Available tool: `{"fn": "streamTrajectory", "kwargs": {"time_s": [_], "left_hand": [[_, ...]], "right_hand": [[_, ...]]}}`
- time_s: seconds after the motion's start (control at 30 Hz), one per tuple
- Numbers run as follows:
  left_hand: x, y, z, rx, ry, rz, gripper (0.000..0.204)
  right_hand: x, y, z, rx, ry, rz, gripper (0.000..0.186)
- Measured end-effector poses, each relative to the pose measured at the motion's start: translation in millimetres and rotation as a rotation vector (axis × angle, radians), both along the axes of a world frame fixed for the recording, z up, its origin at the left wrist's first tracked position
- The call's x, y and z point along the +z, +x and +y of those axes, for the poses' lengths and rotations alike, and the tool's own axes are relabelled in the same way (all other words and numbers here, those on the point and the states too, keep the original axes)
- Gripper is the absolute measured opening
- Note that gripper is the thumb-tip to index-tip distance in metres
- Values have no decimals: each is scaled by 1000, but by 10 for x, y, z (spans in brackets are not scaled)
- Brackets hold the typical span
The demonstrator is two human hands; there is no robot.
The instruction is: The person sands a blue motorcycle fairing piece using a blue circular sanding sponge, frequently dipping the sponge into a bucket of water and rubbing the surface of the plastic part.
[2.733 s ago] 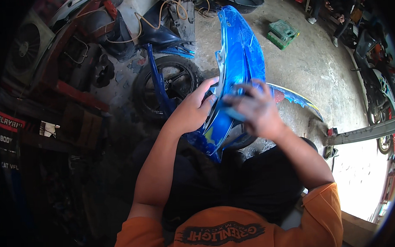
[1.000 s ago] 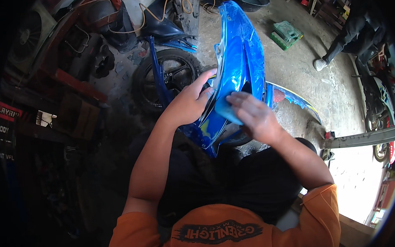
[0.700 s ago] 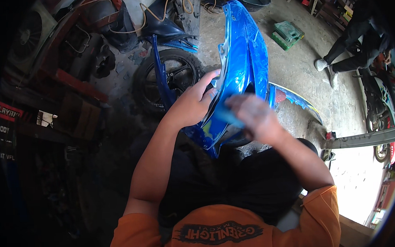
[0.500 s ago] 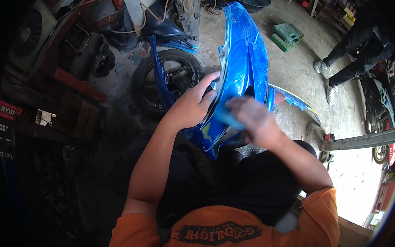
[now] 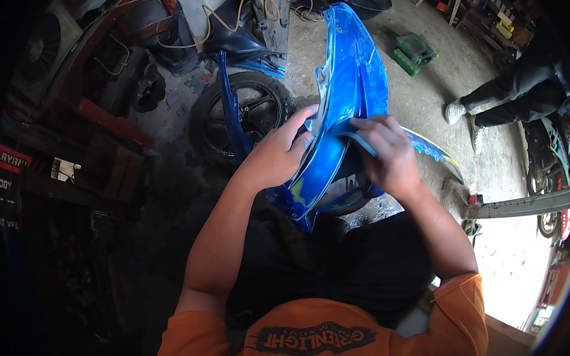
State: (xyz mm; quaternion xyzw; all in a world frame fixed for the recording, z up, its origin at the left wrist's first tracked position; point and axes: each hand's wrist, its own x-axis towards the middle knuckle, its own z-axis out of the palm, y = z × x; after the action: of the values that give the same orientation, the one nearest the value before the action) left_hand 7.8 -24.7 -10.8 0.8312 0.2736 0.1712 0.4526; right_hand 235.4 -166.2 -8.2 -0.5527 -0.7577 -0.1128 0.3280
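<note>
A long blue motorcycle fairing panel (image 5: 344, 69), with whitish scuffs over its far end, stands in front of me above my knees. My left hand (image 5: 279, 152) grips its left edge, thumb and fingers hooked round the rim. My right hand (image 5: 389, 154) is closed on a thin light-blue pad (image 5: 361, 142), its edge against the panel's right-middle surface. Motion smears the fingertips, and the pad's exact kind cannot be made out. Yellow-green patches show at the panel's near end.
A black wheel with its tyre (image 5: 211, 121) lies behind my left hand, beside a narrow dark-blue trim piece (image 5: 230, 104). Another blue-and-yellow panel (image 5: 431, 149) lies to the right. A green crate (image 5: 414, 53) rests farther off. Someone's legs (image 5: 508, 95) stand at the right.
My right hand has moved up and to the right along the panel with the blue pad, which has tilted more edge-on. My left hand has stayed put. The other person's leg has shifted left.
</note>
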Motion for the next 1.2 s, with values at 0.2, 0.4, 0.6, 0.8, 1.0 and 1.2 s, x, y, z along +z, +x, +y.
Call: {"fn": "streamTrajectory", "kwargs": {"time_s": [0.2, 0.4, 0.6, 0.8, 1.0, 1.2], "left_hand": [[52, -7, 14, -15, -46, 17, 53], [58, 1, 7, -38, -60, -1, 53], [111, 11, -1, -5, -108, 44, 54], [39, 15, 14, -26, -35, 16, 54], [101, 22, -6, -15, -85, 26, 54], [117, 29, 11, -18, -111, 25, 54]], "right_hand": [[-64, -210, -89, 222, -91, -50, 50], [-53, -112, -65, 91, -14, -111, 45], [1, 64, 34, 104, -31, -66, 55], [-97, -231, -116, 268, -103, -138, 48], [-25, -47, -58, 71, -42, -15, 46], [38, 31, 5, 152, -37, -9, 51]]}}
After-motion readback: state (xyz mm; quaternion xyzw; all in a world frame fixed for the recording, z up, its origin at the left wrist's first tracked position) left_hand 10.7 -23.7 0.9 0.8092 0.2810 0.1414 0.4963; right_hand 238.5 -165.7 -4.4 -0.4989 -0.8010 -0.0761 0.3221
